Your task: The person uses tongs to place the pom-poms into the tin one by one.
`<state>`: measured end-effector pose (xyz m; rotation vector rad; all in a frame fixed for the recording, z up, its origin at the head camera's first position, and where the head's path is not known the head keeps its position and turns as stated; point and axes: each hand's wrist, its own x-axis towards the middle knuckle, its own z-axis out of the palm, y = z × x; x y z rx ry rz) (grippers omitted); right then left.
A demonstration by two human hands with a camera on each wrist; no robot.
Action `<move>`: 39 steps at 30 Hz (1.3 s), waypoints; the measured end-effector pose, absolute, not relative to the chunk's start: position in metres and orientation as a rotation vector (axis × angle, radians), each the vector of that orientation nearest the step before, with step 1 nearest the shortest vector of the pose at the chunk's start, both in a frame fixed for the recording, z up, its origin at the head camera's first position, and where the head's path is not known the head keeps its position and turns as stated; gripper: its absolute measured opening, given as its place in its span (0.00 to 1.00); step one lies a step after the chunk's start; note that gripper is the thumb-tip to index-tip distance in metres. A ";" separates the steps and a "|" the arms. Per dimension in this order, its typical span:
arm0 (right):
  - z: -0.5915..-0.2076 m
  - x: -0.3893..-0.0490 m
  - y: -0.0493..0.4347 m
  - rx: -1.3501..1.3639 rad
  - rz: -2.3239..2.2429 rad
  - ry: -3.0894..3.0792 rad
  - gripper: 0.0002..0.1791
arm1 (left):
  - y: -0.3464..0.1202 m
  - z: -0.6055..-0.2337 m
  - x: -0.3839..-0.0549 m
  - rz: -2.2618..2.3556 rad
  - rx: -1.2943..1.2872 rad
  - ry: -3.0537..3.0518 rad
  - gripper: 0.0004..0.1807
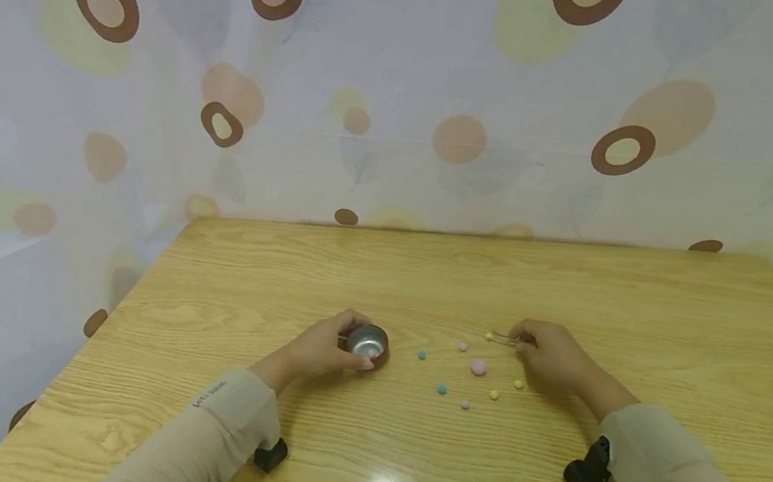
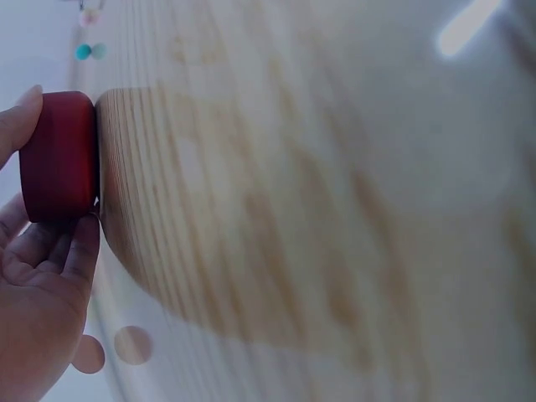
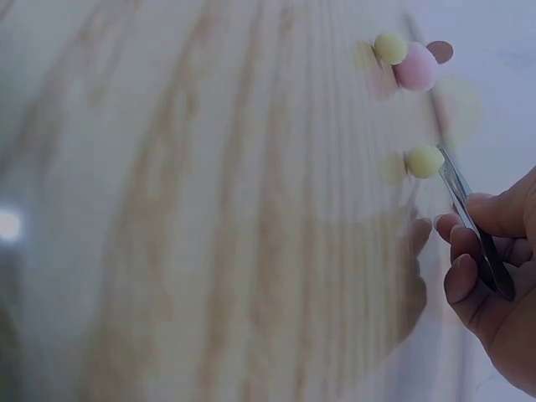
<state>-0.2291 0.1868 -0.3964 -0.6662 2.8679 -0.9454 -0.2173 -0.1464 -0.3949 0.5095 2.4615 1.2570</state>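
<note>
Nearer than the large pink ball (image 1: 479, 367) lay a small pink ball (image 1: 465, 404); left of the large one, the left hand (image 1: 327, 342) gripped a red cup (image 1: 368, 343) by its sides; beyond it, tweezers (image 1: 506, 340) pinched by the right hand (image 1: 554, 357) had their tips at a yellow ball (image 1: 489, 336), whether clamped could not be told
</note>
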 end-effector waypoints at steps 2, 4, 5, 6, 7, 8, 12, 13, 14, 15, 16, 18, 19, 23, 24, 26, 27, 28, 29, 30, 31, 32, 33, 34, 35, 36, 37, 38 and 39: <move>-0.396 -0.229 0.186 -0.663 -0.940 2.864 0.07 | -0.147 -0.395 -0.217 1.256 0.506 2.461 0.30; -0.396 -0.229 0.186 -0.660 -0.935 2.863 0.07 | -0.147 -0.395 -0.217 1.253 0.502 2.460 0.31; -0.396 -0.229 0.185 -0.657 -0.937 2.860 0.07 | -0.146 -0.394 -0.216 1.254 0.500 2.457 0.31; -0.395 -0.229 0.185 -0.659 -0.932 2.861 0.07 | -0.146 -0.393 -0.216 1.259 0.497 2.450 0.31; -0.396 -0.229 0.185 -0.654 -0.929 2.861 0.07 | -0.145 -0.392 -0.215 1.265 0.493 2.444 0.31; -0.395 -0.229 0.185 -0.655 -0.926 2.861 0.07 | -0.145 -0.388 -0.213 1.270 0.497 2.439 0.30; -0.396 -0.229 0.184 -0.655 -0.905 2.870 0.07 | -0.141 -0.375 -0.205 1.295 0.501 2.418 0.29; -0.396 -0.229 0.184 -0.656 -0.906 2.870 0.07 | -0.140 -0.372 -0.203 1.294 0.504 2.419 0.28; -0.395 -0.229 0.184 -0.664 -0.903 2.873 0.07 | -0.139 -0.369 -0.201 1.293 0.505 2.420 0.28; -0.395 -0.228 0.183 -0.669 -0.902 2.876 0.07 | -0.139 -0.368 -0.201 1.294 0.502 2.420 0.28; -0.395 -0.228 0.183 -0.676 -0.900 2.881 0.07 | -0.138 -0.367 -0.200 1.292 0.500 2.421 0.28; -0.395 -0.228 0.182 -0.685 -0.895 2.886 0.06 | -0.138 -0.366 -0.199 1.294 0.501 2.421 0.27; -0.395 -0.228 0.182 -0.688 -0.896 2.887 0.06 | -0.139 -0.367 -0.199 1.296 0.502 2.419 0.27; -0.394 -0.228 0.181 -0.686 -0.891 2.894 0.06 | -0.139 -0.369 -0.200 1.305 0.500 2.409 0.28; -0.394 -0.227 0.181 -0.685 -0.891 2.894 0.06 | -0.140 -0.370 -0.200 1.305 0.500 2.409 0.28; -0.394 -0.227 0.181 -0.681 -0.889 2.897 0.06 | -0.140 -0.370 -0.201 1.309 0.499 2.406 0.28; -0.394 -0.227 0.181 -0.678 -0.887 2.899 0.06 | -0.140 -0.371 -0.201 1.310 0.498 2.406 0.28; -0.395 -0.227 0.181 -0.674 -0.887 2.899 0.06 | -0.140 -0.371 -0.201 1.312 0.500 2.405 0.28; -0.395 -0.227 0.181 -0.668 -0.889 2.897 0.06 | -0.140 -0.371 -0.200 1.312 0.502 2.405 0.28; -0.395 -0.227 0.181 -0.663 -0.890 2.896 0.06 | -0.140 -0.371 -0.200 1.315 0.502 2.403 0.28; -0.395 -0.227 0.181 -0.665 -0.891 2.895 0.06 | -0.140 -0.371 -0.200 1.316 0.503 2.402 0.28; -0.396 -0.227 0.181 -0.664 -0.891 2.895 0.06 | -0.140 -0.370 -0.200 1.316 0.504 2.401 0.28; -0.396 -0.227 0.181 -0.663 -0.890 2.897 0.06 | -0.140 -0.370 -0.200 1.315 0.504 2.402 0.28; -0.396 -0.227 0.180 -0.664 -0.892 2.895 0.06 | -0.140 -0.370 -0.200 1.313 0.503 2.404 0.28; -0.395 -0.227 0.180 -0.670 -0.891 2.898 0.06 | -0.141 -0.370 -0.200 1.309 0.501 2.407 0.28; -0.395 -0.227 0.180 -0.675 -0.891 2.897 0.06 | -0.141 -0.370 -0.200 1.304 0.499 2.409 0.28; -0.394 -0.227 0.179 -0.678 -0.897 2.892 0.06 | -0.141 -0.370 -0.200 1.300 0.497 2.412 0.28; -0.394 -0.226 0.179 -0.680 -0.906 2.889 0.07 | -0.141 -0.370 -0.200 1.299 0.496 2.411 0.28; -0.393 -0.226 0.179 -0.682 -0.916 2.882 0.07 | -0.141 -0.370 -0.200 1.297 0.503 2.412 0.28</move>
